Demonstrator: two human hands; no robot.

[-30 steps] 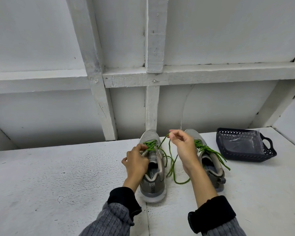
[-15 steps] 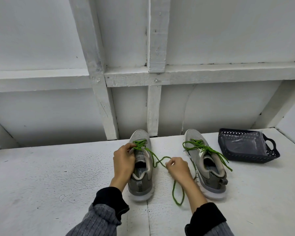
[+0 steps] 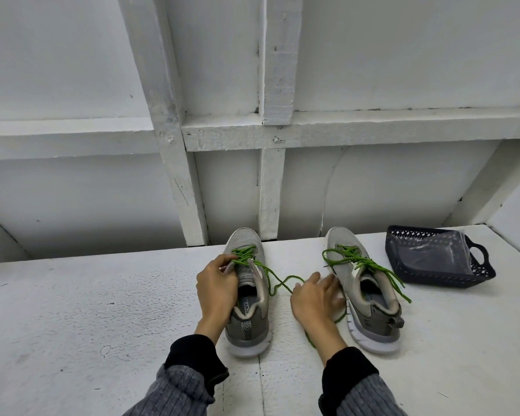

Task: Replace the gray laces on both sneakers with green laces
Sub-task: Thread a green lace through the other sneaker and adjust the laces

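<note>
Two grey sneakers stand side by side on the white table [image 3: 102, 301], toes toward the wall. The left sneaker [image 3: 248, 322] has a green lace [image 3: 244, 254] threaded through its front eyelets. My left hand [image 3: 215, 288] pinches that lace at the sneaker's left eyelet edge. A loose strand [image 3: 278, 280] runs from this sneaker to my right hand [image 3: 315, 298], which hovers between the sneakers with fingers spread and slightly blurred; the strand passes under it. The right sneaker [image 3: 373, 319] carries its own green lace [image 3: 359, 261], ends hanging loose over its right side.
A dark blue mesh basket [image 3: 482, 276] with a clear plastic bag [image 3: 433, 256] inside sits at the right, close to the right sneaker. White wooden framing and wall panels rise directly behind the table's far edge.
My right hand came down from above the sneakers to the table between them and its fingers spread apart. The left hand stayed on the left sneaker's lace. The view shifted slightly.
</note>
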